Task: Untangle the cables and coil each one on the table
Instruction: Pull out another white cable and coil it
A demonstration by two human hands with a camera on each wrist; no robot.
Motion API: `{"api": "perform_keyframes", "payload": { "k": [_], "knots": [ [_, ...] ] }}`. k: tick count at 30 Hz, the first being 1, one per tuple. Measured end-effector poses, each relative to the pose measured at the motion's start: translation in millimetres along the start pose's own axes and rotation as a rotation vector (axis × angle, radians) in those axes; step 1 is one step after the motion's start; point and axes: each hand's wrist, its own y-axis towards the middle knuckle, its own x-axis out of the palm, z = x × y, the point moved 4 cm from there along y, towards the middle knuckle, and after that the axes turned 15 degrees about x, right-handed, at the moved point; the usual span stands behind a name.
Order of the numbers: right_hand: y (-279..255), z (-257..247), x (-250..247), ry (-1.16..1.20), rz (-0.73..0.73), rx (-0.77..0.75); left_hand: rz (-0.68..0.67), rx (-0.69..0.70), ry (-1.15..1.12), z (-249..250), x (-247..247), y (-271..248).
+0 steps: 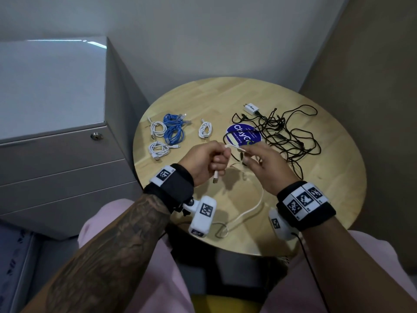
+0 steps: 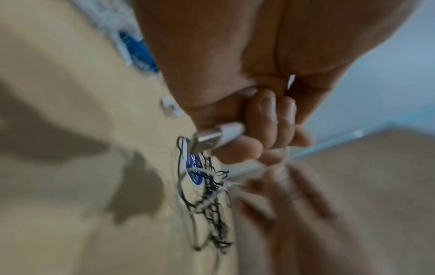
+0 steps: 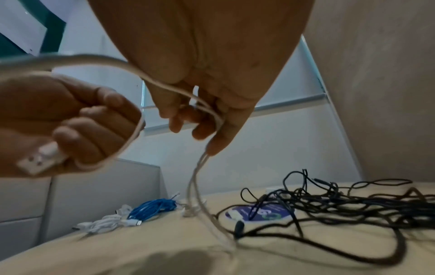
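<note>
A grey metal cabinet (image 1: 56, 114) stands at far left beside a round wooden worktop (image 1: 327, 199), where three coiled white cables (image 1: 158, 128) and two coiled blue cables (image 1: 172, 127) lie grouped on the left side, a fourth white coil (image 1: 205, 129) just to their right. Above the near centre, the left hand (image 1: 206, 163) has its grip clenched round a white cable (image 1: 248, 211), the USB plug (image 1: 216, 178) poking out below the fist; the cable runs across to the right hand (image 1: 268, 168), whose grip pinches it between thumb and fingers while the slack droops in a loop to the worktop's near edge. Behind the hands sits a round blue sticker (image 1: 242, 135); to the right a tangle of black cables (image 1: 286, 134) sprawls, a white charger (image 1: 251, 108) at its far edge
</note>
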Motion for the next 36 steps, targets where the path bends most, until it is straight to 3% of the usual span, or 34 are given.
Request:
{"api": "perform_keyframes", "payload": {
  "k": [3, 6, 8, 12, 15, 18, 20, 22, 24, 27, 30, 33, 36],
  "knots": [
    [-1, 8, 8, 0.262, 0.005, 0.204, 0.056, 0.011, -0.272, 5, -9, 0],
    [-1, 16, 5, 0.34, 0.008, 0.396, 0.13, 0.127, -0.528, 22, -28, 1],
    [-1, 27, 1, 0.242, -0.014, 0.499, 0.238, 0.244, -0.647, 37, -48, 1],
    [-5, 50, -5, -0.174, -0.098, 0.657, 0.516, 0.44, -0.727, 60, -98, -7],
    [-11, 47, -7, -0.224, -0.175, 0.687, 0.604, 0.48, -0.709, 67, -124, -11],
    [-16, 39, -4, -0.387, -0.186, 0.634, 0.473, 0.344, -0.555, 62, -116, -8],
    [-17, 28, -1, -0.563, -0.087, 0.495, 0.313, 0.193, -0.461, 51, -94, -5],
    [-18, 13, 3, -0.479, 0.026, 0.302, 0.183, 0.058, -0.336, 37, -70, -3],
    [-17, -2, 10, -0.181, 0.002, 0.177, 0.077, -0.039, -0.255, 23, -46, -3],
    [-18, -18, 30, 0.304, -0.158, 0.218, -0.034, -0.131, -0.203, 9, -20, -4],
    [-17, -17, 34, 0.618, -0.188, 0.338, -0.062, -0.181, -0.192, 1, -10, -5],
    [-17, -10, 31, 0.687, -0.204, 0.43, -0.055, -0.166, -0.315, 2, -6, -6],
    [-19, -5, 40, 0.567, -0.255, 0.445, 0.051, -0.047, -0.493, 10, -10, -4]
  ]
}}
